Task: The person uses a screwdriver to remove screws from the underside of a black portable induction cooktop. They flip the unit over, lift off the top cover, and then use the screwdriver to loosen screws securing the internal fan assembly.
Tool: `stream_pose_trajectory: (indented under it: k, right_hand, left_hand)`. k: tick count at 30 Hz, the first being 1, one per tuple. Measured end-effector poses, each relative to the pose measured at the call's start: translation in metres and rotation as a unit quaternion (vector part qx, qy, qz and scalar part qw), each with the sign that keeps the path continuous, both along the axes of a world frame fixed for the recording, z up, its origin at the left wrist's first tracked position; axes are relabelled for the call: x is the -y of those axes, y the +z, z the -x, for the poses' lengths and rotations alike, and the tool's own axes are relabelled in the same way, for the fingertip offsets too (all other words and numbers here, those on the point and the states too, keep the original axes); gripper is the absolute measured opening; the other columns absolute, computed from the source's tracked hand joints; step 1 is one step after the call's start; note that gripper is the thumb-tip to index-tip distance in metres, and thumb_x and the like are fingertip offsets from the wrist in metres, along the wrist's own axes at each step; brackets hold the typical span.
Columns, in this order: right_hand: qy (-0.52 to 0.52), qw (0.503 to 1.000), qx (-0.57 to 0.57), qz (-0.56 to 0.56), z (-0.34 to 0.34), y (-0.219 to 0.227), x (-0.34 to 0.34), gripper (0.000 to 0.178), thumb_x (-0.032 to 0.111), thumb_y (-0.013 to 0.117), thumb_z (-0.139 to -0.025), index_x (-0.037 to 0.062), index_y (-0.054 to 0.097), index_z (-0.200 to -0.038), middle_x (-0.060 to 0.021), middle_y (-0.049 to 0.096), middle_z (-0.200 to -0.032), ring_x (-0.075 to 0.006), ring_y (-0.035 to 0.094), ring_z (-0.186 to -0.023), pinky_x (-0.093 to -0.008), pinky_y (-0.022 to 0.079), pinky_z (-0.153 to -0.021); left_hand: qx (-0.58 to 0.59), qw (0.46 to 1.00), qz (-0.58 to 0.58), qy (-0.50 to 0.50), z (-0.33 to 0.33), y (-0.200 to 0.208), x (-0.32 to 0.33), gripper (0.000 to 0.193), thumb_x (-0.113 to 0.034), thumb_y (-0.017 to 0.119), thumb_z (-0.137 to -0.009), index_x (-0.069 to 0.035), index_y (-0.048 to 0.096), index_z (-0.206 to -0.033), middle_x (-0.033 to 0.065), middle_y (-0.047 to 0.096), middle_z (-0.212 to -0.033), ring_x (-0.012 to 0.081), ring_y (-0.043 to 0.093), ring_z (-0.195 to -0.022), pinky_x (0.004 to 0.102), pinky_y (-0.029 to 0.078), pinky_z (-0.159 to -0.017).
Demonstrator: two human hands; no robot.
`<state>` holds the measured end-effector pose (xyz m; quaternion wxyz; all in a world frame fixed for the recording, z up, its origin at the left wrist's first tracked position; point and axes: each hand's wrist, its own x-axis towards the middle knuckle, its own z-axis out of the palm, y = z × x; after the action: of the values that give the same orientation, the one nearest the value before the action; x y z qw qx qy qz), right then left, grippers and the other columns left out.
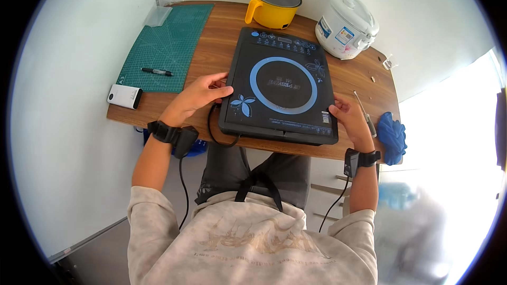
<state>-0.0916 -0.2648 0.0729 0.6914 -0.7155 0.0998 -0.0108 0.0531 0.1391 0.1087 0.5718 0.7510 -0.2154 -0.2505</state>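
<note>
A black induction cooker [237,74] with a blue ring and blue flower prints lies between my hands, its control panel on the far side. My left hand [200,95] grips its left edge, thumb on top and fingers partly hidden under the side. On the right edge, near the front corner, my right hand [348,116] holds it the same way. The near edge of the cooker reaches the table's front edge. From beneath its left side a black power cord [211,126] loops down and back toward the front.
On the wooden table [211,37] stand a yellow electric pot [274,13] and a white rice cooker [346,26]. A green cutting mat [163,47] carries a pen [157,72]; a white power bank [124,96] lies nearby. Right: a screwdriver [371,126] and blue cloth [391,137].
</note>
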Motion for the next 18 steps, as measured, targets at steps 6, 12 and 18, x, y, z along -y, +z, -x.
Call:
stream_pose_trajectory:
  k: [6,12,18]
  right_hand:
    - [0.007,0.999,0.053,-0.01,0.001,0.008,0.009,0.058,0.016,0.076,-0.093,-0.0018,0.054,-0.144,-0.0009,0.07,-0.098,-0.0051,0.062,-0.084,-0.0189,0.046,-0.07]
    - [-0.028,0.996,0.078,-0.016,0.015,0.04,-0.006,0.062,0.015,0.076,-0.092,-0.0009,0.051,-0.146,-0.0007,0.069,-0.1,-0.0051,0.063,-0.084,-0.0193,0.046,-0.066]
    - [-0.047,0.996,0.079,0.02,0.026,0.075,-0.028,0.042,0.015,0.075,-0.092,0.0013,0.055,-0.127,-0.0027,0.069,-0.102,-0.0081,0.067,-0.089,-0.02,0.052,-0.069]
  left_hand:
    - [-0.008,0.998,0.061,-0.019,0.012,0.012,-0.006,0.083,-0.027,0.076,-0.093,0.003,0.034,-0.158,0.006,0.066,-0.109,0.0128,0.062,-0.1,0.0266,0.05,-0.085]
    - [-0.018,0.996,0.09,0.016,0.032,0.047,-0.004,0.086,-0.023,0.076,-0.092,-0.002,0.029,-0.161,0.0075,0.067,-0.112,0.0132,0.062,-0.102,0.0279,0.05,-0.093]
    - [-0.015,0.999,0.025,0.014,0.033,0.059,-0.02,0.087,-0.017,0.076,-0.092,-0.007,0.027,-0.163,0.0066,0.067,-0.114,0.0129,0.062,-0.106,0.0296,0.048,-0.1]
